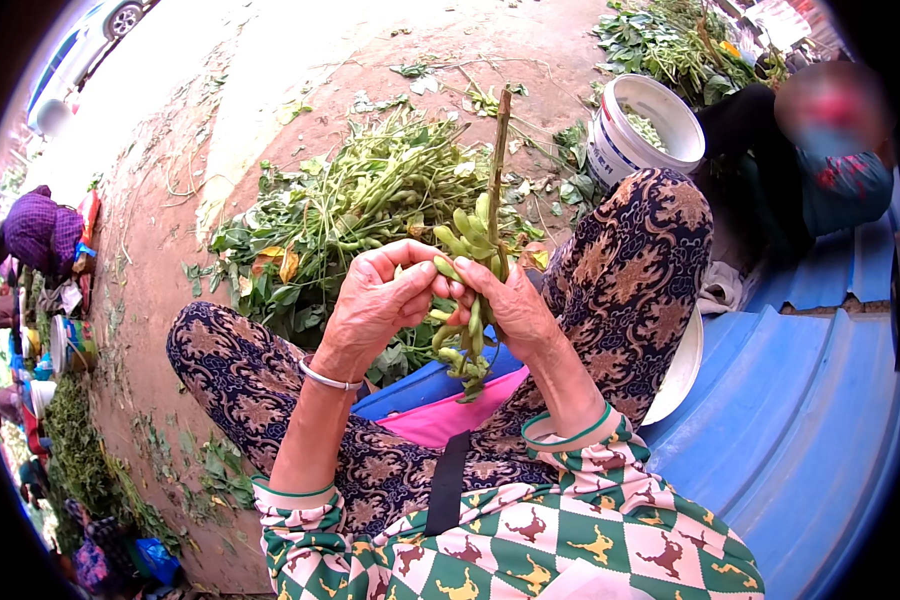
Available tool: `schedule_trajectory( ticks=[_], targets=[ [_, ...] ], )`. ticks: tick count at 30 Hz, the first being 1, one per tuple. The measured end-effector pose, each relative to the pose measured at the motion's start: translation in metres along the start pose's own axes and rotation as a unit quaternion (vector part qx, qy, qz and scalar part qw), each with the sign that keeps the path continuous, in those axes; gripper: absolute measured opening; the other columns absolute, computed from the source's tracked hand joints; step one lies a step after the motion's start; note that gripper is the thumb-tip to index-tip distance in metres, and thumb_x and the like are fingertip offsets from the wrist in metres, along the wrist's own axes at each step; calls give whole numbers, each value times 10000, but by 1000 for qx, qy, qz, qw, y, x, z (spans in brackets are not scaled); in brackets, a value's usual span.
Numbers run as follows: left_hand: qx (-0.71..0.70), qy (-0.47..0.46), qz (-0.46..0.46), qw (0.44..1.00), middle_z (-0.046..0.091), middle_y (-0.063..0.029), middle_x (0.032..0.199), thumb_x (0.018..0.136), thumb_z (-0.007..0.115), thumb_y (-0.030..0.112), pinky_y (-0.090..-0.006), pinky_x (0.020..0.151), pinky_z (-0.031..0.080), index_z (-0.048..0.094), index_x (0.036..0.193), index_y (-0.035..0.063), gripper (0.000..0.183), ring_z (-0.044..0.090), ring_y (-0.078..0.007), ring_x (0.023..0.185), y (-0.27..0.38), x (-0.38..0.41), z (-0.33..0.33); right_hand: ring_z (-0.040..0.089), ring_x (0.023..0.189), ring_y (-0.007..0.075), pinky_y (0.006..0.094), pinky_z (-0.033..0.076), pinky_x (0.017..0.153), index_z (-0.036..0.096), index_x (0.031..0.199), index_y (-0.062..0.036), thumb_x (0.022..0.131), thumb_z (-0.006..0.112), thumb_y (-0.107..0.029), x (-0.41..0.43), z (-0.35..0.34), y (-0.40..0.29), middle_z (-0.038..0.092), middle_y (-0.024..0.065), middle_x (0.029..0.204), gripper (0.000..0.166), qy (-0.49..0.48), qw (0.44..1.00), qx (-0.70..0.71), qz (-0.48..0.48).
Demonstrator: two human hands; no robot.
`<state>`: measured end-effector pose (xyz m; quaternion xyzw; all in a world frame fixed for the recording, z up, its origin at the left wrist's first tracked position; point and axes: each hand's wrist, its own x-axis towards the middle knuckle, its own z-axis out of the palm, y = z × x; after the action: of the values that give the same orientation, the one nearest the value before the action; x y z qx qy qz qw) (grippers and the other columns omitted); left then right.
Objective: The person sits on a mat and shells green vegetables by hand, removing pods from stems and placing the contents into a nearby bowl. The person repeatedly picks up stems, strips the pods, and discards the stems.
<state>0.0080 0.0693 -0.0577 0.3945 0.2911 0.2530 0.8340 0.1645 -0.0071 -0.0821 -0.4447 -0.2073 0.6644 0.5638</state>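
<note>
My right hand (pixel 514 304) is closed around an upright soybean stalk (pixel 499 150) with plump green pods hanging around it. One green pod (pixel 448 268) lies between the fingertips of both hands. My left hand (pixel 386 300), with a pale bangle on its wrist, pinches at that pod's near end, its fingertips close to my right thumb. More pods (pixel 469 360) dangle below the hands. Beyond them, a heap of pulled soybean plants (pixel 360 195) lies on the ground. Under the hands, between my knees, show a blue surface (pixel 412 390) and pink material (pixel 450 420).
A white bucket (pixel 607 139) holding pale green pieces stands beyond my right knee. Another person (pixel 844 187) sits at the right. Blue corrugated sheet (pixel 780 382) lies beside me, with a white container rim (pixel 682 375) by my thigh. More people and plants line the left.
</note>
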Motion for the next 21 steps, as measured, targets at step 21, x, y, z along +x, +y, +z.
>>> schedule_trajectory(
  ticks=[21],
  targets=[
    [170,5,64,983,591,24,787,908,561,122,-146,492,361,572,980,22,124,449,5,593,9,-11,20,569,618,87,265,548,606,578,947,-50,925,557,-280,1,-2,0,552,-13,743,232,-5,999,-25,35]
  ],
)
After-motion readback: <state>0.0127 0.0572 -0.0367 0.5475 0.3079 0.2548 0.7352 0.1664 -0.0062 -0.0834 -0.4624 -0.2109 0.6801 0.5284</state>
